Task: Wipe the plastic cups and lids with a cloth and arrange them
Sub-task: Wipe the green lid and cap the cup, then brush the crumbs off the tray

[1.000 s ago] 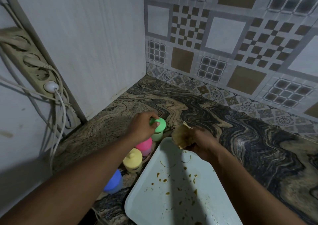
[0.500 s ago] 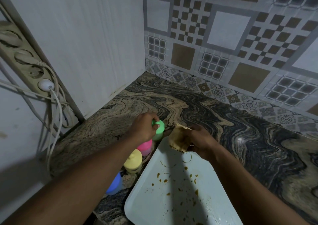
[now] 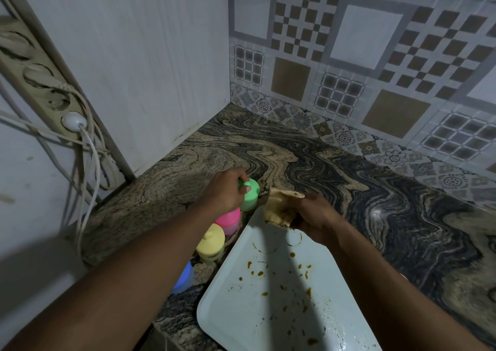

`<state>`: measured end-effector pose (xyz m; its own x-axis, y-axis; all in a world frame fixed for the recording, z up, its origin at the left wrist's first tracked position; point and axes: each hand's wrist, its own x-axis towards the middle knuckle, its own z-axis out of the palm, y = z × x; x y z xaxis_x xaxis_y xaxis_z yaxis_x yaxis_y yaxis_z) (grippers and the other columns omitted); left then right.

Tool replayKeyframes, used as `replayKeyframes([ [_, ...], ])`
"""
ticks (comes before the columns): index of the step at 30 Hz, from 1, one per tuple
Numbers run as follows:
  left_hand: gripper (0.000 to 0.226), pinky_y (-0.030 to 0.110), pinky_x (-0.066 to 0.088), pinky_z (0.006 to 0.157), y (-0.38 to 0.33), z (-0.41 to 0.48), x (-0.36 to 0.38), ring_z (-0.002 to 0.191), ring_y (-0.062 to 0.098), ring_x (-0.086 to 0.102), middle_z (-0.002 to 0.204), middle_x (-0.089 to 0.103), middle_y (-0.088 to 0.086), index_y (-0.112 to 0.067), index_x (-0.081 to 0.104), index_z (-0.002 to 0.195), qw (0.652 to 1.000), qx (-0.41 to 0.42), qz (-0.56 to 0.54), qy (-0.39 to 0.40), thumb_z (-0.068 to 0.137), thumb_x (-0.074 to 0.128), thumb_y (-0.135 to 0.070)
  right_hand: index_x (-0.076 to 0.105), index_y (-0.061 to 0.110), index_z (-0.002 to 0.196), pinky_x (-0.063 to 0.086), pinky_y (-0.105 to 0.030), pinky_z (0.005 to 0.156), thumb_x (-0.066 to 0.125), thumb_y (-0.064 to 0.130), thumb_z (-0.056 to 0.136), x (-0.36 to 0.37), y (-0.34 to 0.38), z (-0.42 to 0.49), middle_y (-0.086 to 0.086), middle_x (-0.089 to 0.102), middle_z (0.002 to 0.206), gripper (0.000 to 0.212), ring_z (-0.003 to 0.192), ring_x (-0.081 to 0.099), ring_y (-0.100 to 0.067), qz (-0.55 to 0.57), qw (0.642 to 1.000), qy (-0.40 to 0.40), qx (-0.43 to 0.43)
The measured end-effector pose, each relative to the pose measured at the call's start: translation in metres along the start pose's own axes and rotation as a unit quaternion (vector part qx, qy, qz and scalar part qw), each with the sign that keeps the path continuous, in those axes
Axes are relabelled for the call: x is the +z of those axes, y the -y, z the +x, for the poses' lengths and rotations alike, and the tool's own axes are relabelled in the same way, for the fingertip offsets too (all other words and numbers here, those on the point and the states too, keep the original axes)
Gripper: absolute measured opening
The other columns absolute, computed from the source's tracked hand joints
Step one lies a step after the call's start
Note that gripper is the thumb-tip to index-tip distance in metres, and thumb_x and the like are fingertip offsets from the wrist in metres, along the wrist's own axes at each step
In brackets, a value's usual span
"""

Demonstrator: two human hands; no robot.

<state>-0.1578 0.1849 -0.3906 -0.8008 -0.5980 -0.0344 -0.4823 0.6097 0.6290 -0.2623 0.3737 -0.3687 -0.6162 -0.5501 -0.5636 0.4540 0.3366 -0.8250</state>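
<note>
Green lid (image 3: 251, 187) has settled onto its cup (image 3: 248, 204), the left hand (image 3: 224, 193) fingers grasping it; right hand (image 3: 315, 220) clutches cloth (image 3: 277, 207) at 3 o'clock; release likely next.

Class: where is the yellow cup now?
Head view: yellow cup stands on the counter, left of the tray, between the pink cup and blue cup.

Counter (image 3: 349, 189): we see swirled brown-and-black stone | 6 o'clock: pale tray (image 3: 214, 299) with brown spots lies on it | 9 o'clock of tray: row of lidded cups, blue cup (image 3: 183, 278) nearest us, then yellow cup (image 3: 210, 243), pink cup (image 3: 229, 220), green cup (image 3: 251, 196) toward 12 o'clock
</note>
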Motion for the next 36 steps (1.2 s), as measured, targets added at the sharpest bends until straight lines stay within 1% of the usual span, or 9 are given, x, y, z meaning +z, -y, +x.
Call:
replayKeyframes([
  [2,0.014,0.039,0.054,0.085,-0.002,-0.001,-0.003,0.1,0.03,0.065,0.108,0.071,0.007,-0.028,0.063,0.091,1.0,-0.01,0.008,0.006,0.086,0.076,-0.027,0.066,-0.007,0.108,0.057,-0.054,0.091,0.053,-0.01,0.094,-0.001,-0.004,0.001,-0.028,0.072,0.105,0.019,0.098,0.07,-0.043,-0.008,1.0,-0.009,0.008],
  [5,0.014,0.043,0.054,0.089,-0.006,-0.001,-0.005,0.105,0.032,0.063,0.112,0.07,0.008,-0.031,0.061,0.092,0.999,-0.015,0.019,0.022,0.087,0.074,-0.028,0.066,-0.008,0.103,0.061,-0.043,0.075,0.059,-0.009,0.091,-0.007,-0.008,0.0,-0.024,0.072,0.089,0.014,0.075,0.07,-0.033,-0.045,0.999,-0.028,0.003],
  [9,0.02,0.042,0.053,0.091,-0.012,0.001,-0.01,0.108,0.032,0.063,0.119,0.068,0.009,-0.023,0.066,0.106,0.998,-0.015,0.045,0.041,0.089,0.072,-0.03,0.07,-0.009,0.101,0.057,-0.046,0.083,0.074,-0.006,0.08,-0.014,-0.012,-0.007,-0.028,0.071,0.099,0.022,0.085,0.066,-0.039,-0.019,0.999,0.018,0.019],
  [15,0.048,0.043,0.046,0.103,-0.028,-0.017,-0.017,0.128,0.033,0.052,0.141,0.055,0.01,-0.018,0.055,0.138,0.996,0.016,0.085,0.033,0.093,0.066,-0.032,0.07,-0.01,0.109,0.061,-0.043,0.072,0.07,-0.008,0.081,-0.023,-0.019,-0.023,-0.029,0.072,0.107,0.028,0.089,0.072,-0.038,0.012,0.997,0.065,0.041],
  [17,0.046,0.043,0.045,0.103,-0.034,-0.028,-0.018,0.128,0.033,0.049,0.139,0.053,0.009,-0.02,0.057,0.136,0.995,0.031,0.091,0.008,0.093,0.066,-0.033,0.067,-0.01,0.113,0.06,-0.04,0.067,0.074,-0.004,0.079,-0.024,-0.021,-0.026,-0.027,0.073,0.107,0.035,0.086,0.072,-0.037,0.001,0.997,0.063,0.053],
  [23,0.023,0.039,0.051,0.086,-0.052,-0.083,-0.02,0.109,0.026,0.057,0.117,0.061,0.004,-0.019,0.065,0.115,0.99,0.075,0.029,-0.118,0.092,0.063,-0.023,0.069,-0.006,0.11,0.059,-0.045,0.08,0.082,0.012,0.079,-0.023,-0.038,-0.032,-0.021,0.075,0.105,0.038,0.092,0.071,-0.036,-0.052,0.995,0.035,0.073],
  [27,0.016,0.042,0.055,0.075,-0.05,-0.128,-0.007,0.095,0.028,0.064,0.105,0.067,0.003,-0.022,0.065,0.107,0.988,0.044,-0.004,-0.146,0.092,0.061,-0.024,0.068,-0.003,0.116,0.057,-0.037,0.067,0.078,0.009,0.083,-0.026,-0.062,-0.039,-0.017,0.069,0.094,0.037,0.079,0.066,-0.029,-0.022,0.994,0.041,0.098],
  [32,0.01,0.044,0.053,0.061,-0.031,-0.182,0.009,0.081,0.033,0.064,0.086,0.068,0.005,-0.021,0.064,0.099,0.99,-0.021,0.025,-0.139,0.091,0.057,-0.024,0.062,0.003,0.119,0.055,-0.043,0.083,0.055,-0.003,0.093,-0.007,-0.073,-0.055,-0.016,0.064,0.106,0.027,0.09,0.064,-0.029,-0.154,0.98,0.107,0.061],
  [36,0.014,0.045,0.051,0.065,-0.014,-0.216,0.026,0.092,0.04,0.062,0.102,0.063,0.013,-0.014,0.06,0.102,0.981,-0.117,0.047,-0.15,0.091,0.056,-0.023,0.067,-0.002,0.112,0.055,-0.042,0.077,0.054,-0.005,0.089,0.006,-0.066,-0.052,-0.017,0.067,0.098,0.027,0.081,0.064,-0.028,-0.268,0.961,0.064,-0.028],
])
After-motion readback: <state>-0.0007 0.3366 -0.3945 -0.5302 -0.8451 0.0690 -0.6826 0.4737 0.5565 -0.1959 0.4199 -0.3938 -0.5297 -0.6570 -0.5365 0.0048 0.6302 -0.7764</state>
